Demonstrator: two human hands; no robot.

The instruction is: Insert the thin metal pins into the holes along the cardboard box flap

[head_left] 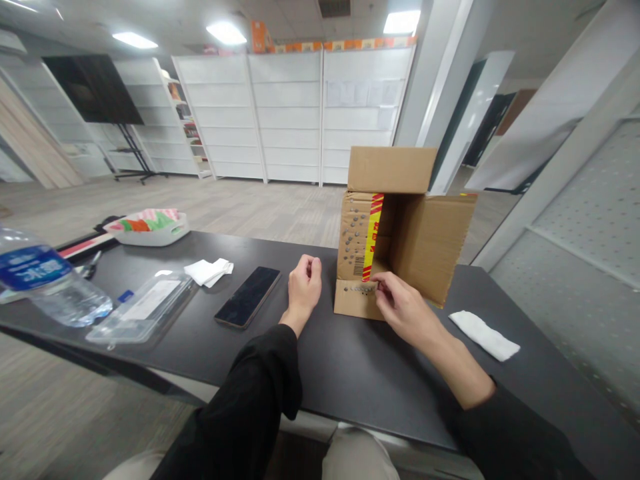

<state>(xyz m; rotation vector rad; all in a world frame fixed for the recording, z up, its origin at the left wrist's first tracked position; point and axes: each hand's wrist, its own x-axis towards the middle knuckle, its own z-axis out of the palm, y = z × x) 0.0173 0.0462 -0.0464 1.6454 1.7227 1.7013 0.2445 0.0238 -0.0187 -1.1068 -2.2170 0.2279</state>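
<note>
An open cardboard box [433, 243] stands on the dark table, its opening facing me. Its left flap [354, 233] carries several small round grey pieces and a yellow-red tape strip [373, 237]; a row of such pieces sits on the bottom flap [357, 303]. My right hand [400, 307] is at the bottom flap, fingers pinched near the tape's lower end; what they hold, if anything, is too small to make out. My left hand [304, 288] rests left of the box with curled fingers, and their contents are hidden.
Left of my left hand lies a black phone [249, 297]. Beyond it are white tissues [207, 271], a clear plastic case [145, 310], a water bottle [50, 280] and a white basket [150, 235]. A folded white cloth [484, 335] lies at the right.
</note>
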